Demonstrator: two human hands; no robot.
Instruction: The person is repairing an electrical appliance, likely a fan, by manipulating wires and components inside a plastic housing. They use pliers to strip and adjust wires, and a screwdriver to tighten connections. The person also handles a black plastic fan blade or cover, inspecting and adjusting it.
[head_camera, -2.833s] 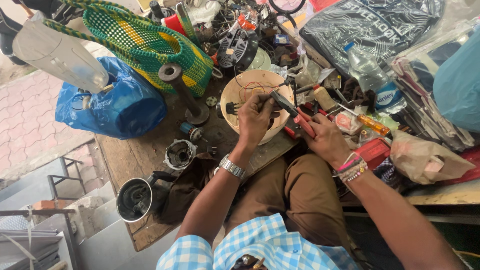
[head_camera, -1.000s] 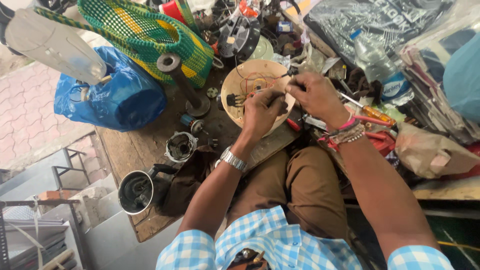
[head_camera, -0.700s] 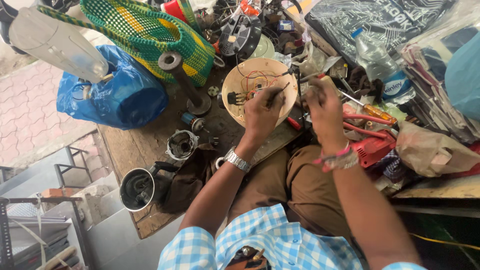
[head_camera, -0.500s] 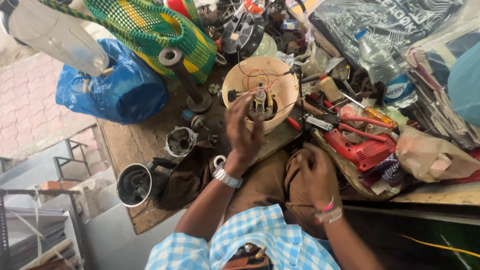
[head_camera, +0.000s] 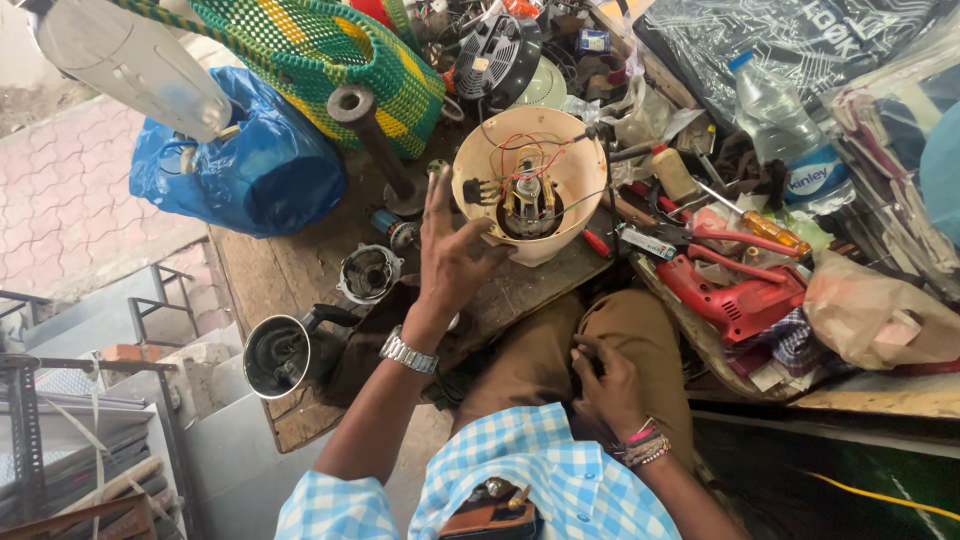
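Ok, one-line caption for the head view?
Left hand open beside opened cream appliance base on cluttered workbench; right hand rests on lap.

The left hand (head_camera: 450, 262) is raised, palm open and fingers (head_camera: 432, 198) spread upward, forearm stretched forward (a metal watch sits on the wrist). The right hand (head_camera: 605, 385) is drawn back low against the thigh, fingers loosely curled, beaded bands at its wrist.
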